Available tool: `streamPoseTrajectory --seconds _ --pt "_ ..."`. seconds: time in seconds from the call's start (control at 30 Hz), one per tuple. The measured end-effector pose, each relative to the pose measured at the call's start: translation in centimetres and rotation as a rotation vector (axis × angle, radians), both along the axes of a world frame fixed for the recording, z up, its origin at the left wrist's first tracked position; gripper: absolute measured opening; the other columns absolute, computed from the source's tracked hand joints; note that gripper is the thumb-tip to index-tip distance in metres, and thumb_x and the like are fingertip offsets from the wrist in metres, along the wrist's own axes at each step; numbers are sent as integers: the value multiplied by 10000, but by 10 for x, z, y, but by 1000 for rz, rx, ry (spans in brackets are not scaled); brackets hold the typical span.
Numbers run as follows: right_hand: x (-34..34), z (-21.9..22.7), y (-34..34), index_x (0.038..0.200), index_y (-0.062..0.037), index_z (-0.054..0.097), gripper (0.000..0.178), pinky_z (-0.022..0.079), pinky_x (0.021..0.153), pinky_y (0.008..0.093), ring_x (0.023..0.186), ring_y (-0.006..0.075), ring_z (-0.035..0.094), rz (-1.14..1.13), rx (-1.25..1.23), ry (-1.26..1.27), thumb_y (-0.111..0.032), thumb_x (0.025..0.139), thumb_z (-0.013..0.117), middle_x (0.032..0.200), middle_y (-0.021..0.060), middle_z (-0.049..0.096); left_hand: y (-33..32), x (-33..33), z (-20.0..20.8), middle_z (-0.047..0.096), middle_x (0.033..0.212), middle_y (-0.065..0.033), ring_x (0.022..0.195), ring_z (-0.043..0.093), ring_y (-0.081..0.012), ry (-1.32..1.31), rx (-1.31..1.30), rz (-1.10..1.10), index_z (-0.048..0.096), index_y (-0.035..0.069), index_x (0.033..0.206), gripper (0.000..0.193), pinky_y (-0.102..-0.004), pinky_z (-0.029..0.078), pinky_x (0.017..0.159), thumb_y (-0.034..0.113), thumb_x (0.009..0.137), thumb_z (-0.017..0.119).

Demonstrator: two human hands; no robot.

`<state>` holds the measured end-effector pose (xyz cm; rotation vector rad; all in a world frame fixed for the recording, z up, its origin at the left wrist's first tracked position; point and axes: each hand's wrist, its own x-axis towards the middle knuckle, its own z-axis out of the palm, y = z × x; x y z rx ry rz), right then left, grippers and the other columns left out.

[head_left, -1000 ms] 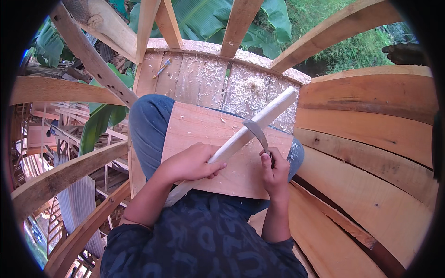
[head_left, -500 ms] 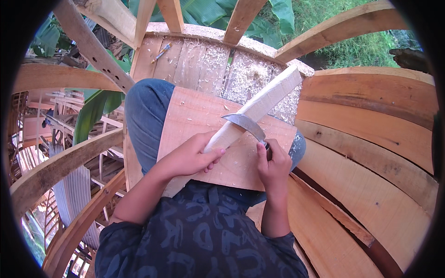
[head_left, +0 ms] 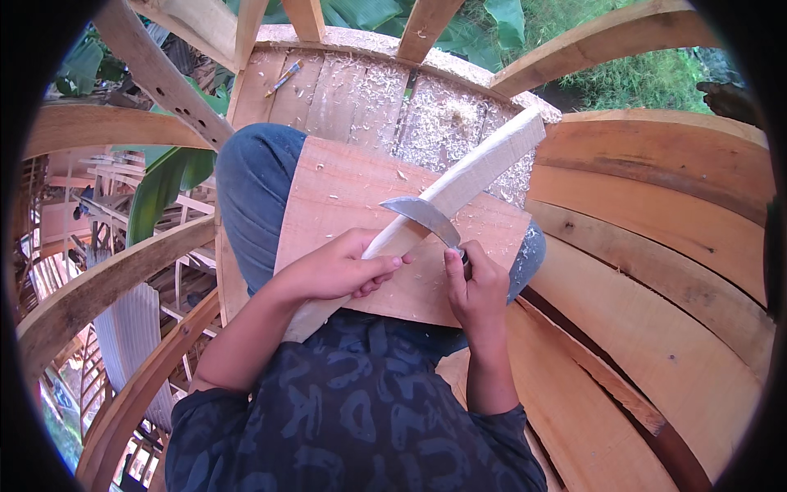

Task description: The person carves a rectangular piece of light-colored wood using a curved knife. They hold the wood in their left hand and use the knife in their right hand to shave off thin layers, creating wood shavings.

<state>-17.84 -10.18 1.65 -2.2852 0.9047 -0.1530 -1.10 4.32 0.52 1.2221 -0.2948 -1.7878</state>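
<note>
A pale squared length of wood (head_left: 490,166) lies slantwise over a thin flat board (head_left: 348,180) spread across my lap. My left hand (head_left: 348,266) is closed around the wood near its lower end, which comes out under my wrist. In my right hand (head_left: 478,287) is a knife with a curved blade (head_left: 428,218), gripped by its handle, which my fingers mostly cover. The blade lies across the top of the wood, just beyond my left hand, its tip sticking out past the left side. A few small shavings rest on the board.
Wood shavings (head_left: 455,119) are strewn over the planks in front of my knees. A thin brush-like tool (head_left: 284,76) lies there at the far left. Curved wooden ribs (head_left: 123,129) rise around me, and long planks (head_left: 648,303) form the right side.
The wood has shifted slightly away and to the right. The knife has moved slightly, its tip reaching farther left. Both hands keep their grips.
</note>
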Motion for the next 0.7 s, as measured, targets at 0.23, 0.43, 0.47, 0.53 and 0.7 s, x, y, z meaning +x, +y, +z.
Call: streamPoseTrajectory --seconds 0.23,0.43,0.47,0.53,0.7 --pt "2 -3 -3 708 -53 507 300 421 464 358 495 278 564 44 -44 -23 -260 868 653 571 103 526 -3 -5 3 463 690 29 566 431 -47 -59 28 18 581 -17 1085 246 -215 374 513 196 986 508" --pt "1 -10 -15 693 -67 488 313 414 461 372 513 286 559 87 -206 -11 -277 840 668 586 100 515 -2 -9 3 452 682 31 547 424 -47 -144 8 35 583 -21 1072 255 -208 363 489 209 983 518" --pt "1 -11 -16 705 -63 500 299 409 462 366 505 286 551 84 -216 -11 -273 848 659 575 105 510 -1 -9 2 450 681 31 544 423 -48 -160 7 36 583 -21 1071 257 -207 362 485 212 983 519" --pt "4 -13 -18 729 -56 526 275 399 466 355 490 285 535 79 -236 -17 -266 864 640 553 116 501 -2 -9 1 470 654 32 533 444 -44 -154 -7 66 562 12 912 224 -216 375 473 226 972 538" --pt "8 -14 -18 714 -60 506 296 398 468 356 489 285 530 55 -245 -22 -278 869 635 554 113 500 -4 -5 1 479 643 28 523 449 -48 -121 13 78 554 24 854 237 -223 381 463 230 971 540"
